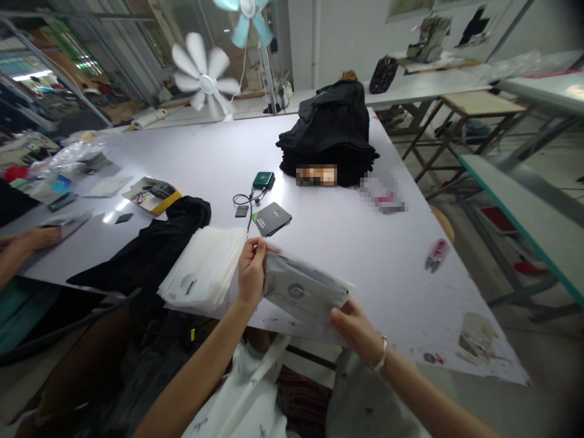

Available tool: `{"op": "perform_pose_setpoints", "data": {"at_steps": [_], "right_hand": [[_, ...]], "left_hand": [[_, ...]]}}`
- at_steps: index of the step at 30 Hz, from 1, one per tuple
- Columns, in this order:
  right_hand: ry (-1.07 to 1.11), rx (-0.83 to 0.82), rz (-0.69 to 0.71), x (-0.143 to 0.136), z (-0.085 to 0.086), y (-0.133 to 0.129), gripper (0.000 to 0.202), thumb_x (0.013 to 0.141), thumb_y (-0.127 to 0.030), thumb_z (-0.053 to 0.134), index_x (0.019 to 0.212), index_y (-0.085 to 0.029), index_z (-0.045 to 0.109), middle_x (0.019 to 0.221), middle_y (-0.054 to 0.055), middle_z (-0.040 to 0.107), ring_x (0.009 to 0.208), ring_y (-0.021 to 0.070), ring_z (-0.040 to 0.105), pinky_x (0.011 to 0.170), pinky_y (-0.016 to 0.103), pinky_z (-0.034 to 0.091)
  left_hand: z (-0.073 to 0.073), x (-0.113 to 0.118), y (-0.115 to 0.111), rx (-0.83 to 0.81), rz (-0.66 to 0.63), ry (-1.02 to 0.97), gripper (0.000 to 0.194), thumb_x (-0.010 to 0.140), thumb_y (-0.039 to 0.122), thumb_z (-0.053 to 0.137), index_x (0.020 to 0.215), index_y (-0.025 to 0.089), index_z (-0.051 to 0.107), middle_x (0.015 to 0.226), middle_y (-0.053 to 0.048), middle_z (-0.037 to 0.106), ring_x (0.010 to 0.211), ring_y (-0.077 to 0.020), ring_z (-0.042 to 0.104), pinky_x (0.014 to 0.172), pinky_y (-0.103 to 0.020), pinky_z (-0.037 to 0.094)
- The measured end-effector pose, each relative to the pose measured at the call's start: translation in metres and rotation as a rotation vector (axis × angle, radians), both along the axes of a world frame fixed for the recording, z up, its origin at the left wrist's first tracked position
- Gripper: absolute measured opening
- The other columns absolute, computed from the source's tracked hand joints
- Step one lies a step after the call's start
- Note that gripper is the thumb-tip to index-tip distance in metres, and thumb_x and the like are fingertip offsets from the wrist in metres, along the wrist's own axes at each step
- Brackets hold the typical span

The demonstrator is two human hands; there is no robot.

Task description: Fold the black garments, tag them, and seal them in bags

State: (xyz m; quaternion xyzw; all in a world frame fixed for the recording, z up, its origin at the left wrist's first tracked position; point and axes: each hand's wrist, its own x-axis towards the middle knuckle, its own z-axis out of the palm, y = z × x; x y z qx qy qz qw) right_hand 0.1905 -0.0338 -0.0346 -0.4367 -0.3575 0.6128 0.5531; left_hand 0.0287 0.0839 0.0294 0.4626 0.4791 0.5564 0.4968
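Observation:
Between my hands is a frosted plastic bag [303, 289] with a round dark logo, held tilted above the table's near edge. My left hand [252, 272] pinches its upper left corner, and my right hand [358, 325] grips the lower right corner. What lies inside the bag, if anything, cannot be made out. To the left, a stack of white translucent bags [201, 267] sits by the table edge. Just beyond my hands lie dark printed cards [275, 219] with a green corner.
A tall pile of black fabric [326, 131] stands at the back of the table [387, 261]. Pink thread snips [437, 254] lie at the right. A green device with a cable [263, 180] rests mid-table. Another person's hand [31, 240] works at the far left, past black cloth [146, 249].

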Motion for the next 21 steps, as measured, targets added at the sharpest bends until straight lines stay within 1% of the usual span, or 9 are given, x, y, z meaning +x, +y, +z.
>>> {"op": "perform_pose_setpoints", "data": {"at_steps": [2,4,7,9,12,14,15,18,21], "right_hand": [[-0.063,0.022,-0.082,-0.009,-0.004,0.003,0.051,0.061,-0.050,0.068,0.100,-0.020,0.056,0.101,0.009,0.063,0.095,0.0251,0.057,0.081,0.041,0.047],[-0.166,0.058,-0.141,-0.008,-0.003,0.006,0.046,0.063,-0.047,0.067,0.099,-0.020,0.057,0.099,0.008,0.064,0.091,0.0233,0.059,0.079,0.040,0.048],[-0.414,0.185,-0.089,0.011,0.011,0.007,0.034,0.072,-0.040,0.061,0.100,-0.019,0.057,0.095,0.007,0.065,0.084,0.0205,0.060,0.074,0.034,0.050],[-0.608,0.317,0.006,0.027,0.027,0.006,0.033,0.075,-0.033,0.060,0.105,-0.019,0.056,0.098,0.007,0.063,0.087,0.0198,0.060,0.076,0.031,0.050],[-0.802,0.505,0.119,0.041,0.051,0.004,0.032,0.077,-0.024,0.056,0.109,-0.019,0.054,0.101,0.009,0.062,0.090,0.0189,0.059,0.077,0.028,0.049],[-0.869,0.621,0.140,0.041,0.063,0.003,0.029,0.079,-0.020,0.050,0.108,-0.019,0.054,0.098,0.009,0.063,0.087,0.0182,0.060,0.075,0.027,0.049],[-0.890,0.665,0.142,0.040,0.067,0.003,0.029,0.080,-0.018,0.047,0.108,-0.020,0.053,0.097,0.009,0.063,0.086,0.0179,0.061,0.074,0.027,0.049],[-0.897,0.707,0.157,0.038,0.074,0.002,0.031,0.080,-0.015,0.043,0.108,-0.021,0.052,0.097,0.009,0.063,0.086,0.0173,0.061,0.073,0.026,0.049],[-0.839,0.614,0.204,0.042,0.073,0.000,0.039,0.076,-0.022,0.055,0.115,-0.023,0.047,0.104,0.008,0.062,0.090,0.0184,0.060,0.074,0.026,0.049]], "left_hand": [[0.003,-0.007,0.001,-0.014,0.001,-0.051,0.021,0.077,0.038,0.053,0.075,0.018,0.048,0.065,0.003,0.059,0.055,-0.0078,0.052,0.056,-0.017,0.042],[0.010,-0.019,0.002,-0.036,-0.060,-0.056,0.021,0.076,0.038,0.056,0.077,0.018,0.049,0.066,0.002,0.059,0.054,-0.0078,0.053,0.052,-0.016,0.041],[0.034,-0.038,0.004,0.020,-0.191,0.074,0.028,0.078,0.045,0.049,0.078,0.017,0.054,0.076,-0.004,0.064,0.064,-0.0139,0.060,0.057,-0.022,0.046],[0.055,-0.043,0.003,0.109,-0.341,0.245,0.036,0.078,0.049,0.046,0.081,0.017,0.060,0.085,-0.009,0.065,0.079,-0.0199,0.061,0.069,-0.030,0.047],[0.076,-0.034,-0.007,0.212,-0.715,0.596,0.036,0.063,0.046,0.065,0.090,0.023,0.064,0.095,-0.007,0.065,0.094,-0.0241,0.057,0.083,-0.033,0.042],[0.079,-0.022,-0.017,0.268,-0.909,0.756,0.045,0.055,0.038,0.073,0.097,0.028,0.063,0.094,-0.004,0.066,0.092,-0.0242,0.058,0.083,-0.031,0.041],[0.077,-0.017,-0.023,0.302,-0.959,0.795,0.045,0.056,0.034,0.072,0.100,0.029,0.061,0.092,-0.003,0.066,0.089,-0.0236,0.059,0.080,-0.030,0.041],[0.067,-0.008,-0.037,0.394,-0.997,0.864,0.037,0.068,0.020,0.060,0.105,0.028,0.058,0.089,-0.002,0.066,0.081,-0.0207,0.061,0.071,-0.025,0.041],[0.060,-0.010,-0.045,0.433,-0.970,0.934,0.034,0.072,0.015,0.052,0.104,0.024,0.057,0.087,-0.003,0.066,0.077,-0.0189,0.061,0.066,-0.023,0.040]]}}
